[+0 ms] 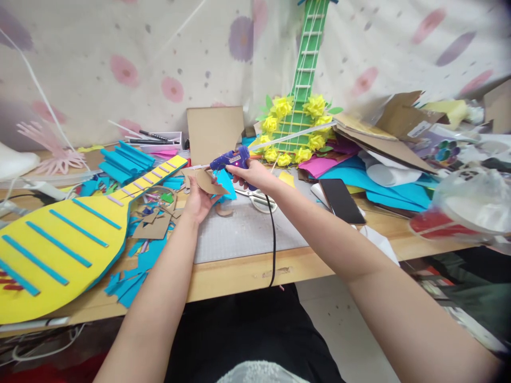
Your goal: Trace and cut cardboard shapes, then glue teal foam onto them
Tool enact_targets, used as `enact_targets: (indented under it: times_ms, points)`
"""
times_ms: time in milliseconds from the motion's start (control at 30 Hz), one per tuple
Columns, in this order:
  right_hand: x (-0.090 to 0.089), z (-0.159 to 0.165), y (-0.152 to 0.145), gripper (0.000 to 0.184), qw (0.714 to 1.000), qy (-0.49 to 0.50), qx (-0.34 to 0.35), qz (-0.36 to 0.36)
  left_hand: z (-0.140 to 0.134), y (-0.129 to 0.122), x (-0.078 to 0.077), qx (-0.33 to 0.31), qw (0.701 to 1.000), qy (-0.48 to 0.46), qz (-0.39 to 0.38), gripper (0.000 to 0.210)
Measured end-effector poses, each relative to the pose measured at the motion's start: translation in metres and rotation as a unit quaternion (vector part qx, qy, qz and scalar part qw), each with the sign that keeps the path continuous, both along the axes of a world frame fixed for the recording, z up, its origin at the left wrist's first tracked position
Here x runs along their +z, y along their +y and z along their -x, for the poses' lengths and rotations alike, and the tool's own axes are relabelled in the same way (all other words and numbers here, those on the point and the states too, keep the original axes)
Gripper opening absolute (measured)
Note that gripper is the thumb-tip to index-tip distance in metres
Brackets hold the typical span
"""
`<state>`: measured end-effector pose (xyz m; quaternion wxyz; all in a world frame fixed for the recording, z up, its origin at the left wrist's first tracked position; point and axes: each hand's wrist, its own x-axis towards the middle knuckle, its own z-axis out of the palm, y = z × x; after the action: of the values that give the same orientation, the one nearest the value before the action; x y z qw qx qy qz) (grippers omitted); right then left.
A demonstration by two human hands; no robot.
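My right hand (253, 174) is wrapped round the handle of a blue hot glue gun (233, 158), whose nozzle points left. A black cord (273, 239) runs down from it over the table edge. In my left hand (198, 201) is a piece of brown cardboard (209, 183), gripped just below the nozzle. Blue paper (226, 186) shows behind the cardboard; I cannot tell whether it is attached. Scissors (259, 199) lie on the grey cutting mat (239, 234), under and beside my right hand.
A yellow paper guitar-like shape (67, 239) with blue strips lies at left, near cardboard scraps (154, 226). A green paper guitar-like piece (305, 80) with yellow flowers stands behind. At right are a phone (341, 200), blue sheets (371, 183) and a plastic-covered red tub (447, 221).
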<state>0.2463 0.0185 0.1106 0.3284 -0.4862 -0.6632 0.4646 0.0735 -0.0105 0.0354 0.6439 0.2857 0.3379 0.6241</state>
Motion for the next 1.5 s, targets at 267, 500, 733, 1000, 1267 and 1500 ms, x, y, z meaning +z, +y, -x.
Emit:
enact_targets:
  times_ms: [267,500,733,1000,1267,1500]
  points:
    - [0.009,0.005,-0.008,0.032,1.0,-0.015,0.006,-0.009,0.0,0.0,0.001,0.005,1.0,-0.002,0.018,0.063]
    - [0.016,0.008,-0.014,0.03,1.0,-0.017,0.019,-0.008,0.001,0.0,0.002,0.001,1.0,0.008,0.027,0.067]
    - [0.017,0.008,-0.017,0.03,0.999,-0.017,0.043,-0.002,0.001,-0.001,0.002,-0.001,0.999,0.019,0.027,0.074]
    - [0.011,0.006,-0.017,0.035,0.997,-0.024,0.067,-0.007,-0.001,-0.004,0.006,0.012,0.999,0.026,0.019,0.07]
    - [0.009,0.002,-0.017,0.035,0.996,-0.05,0.075,-0.026,0.0,-0.001,0.004,0.009,1.0,-0.003,0.018,0.067]
    - [0.017,-0.002,-0.027,0.034,0.993,-0.079,0.087,-0.031,0.0,0.0,0.004,0.014,1.0,-0.002,0.006,0.066]
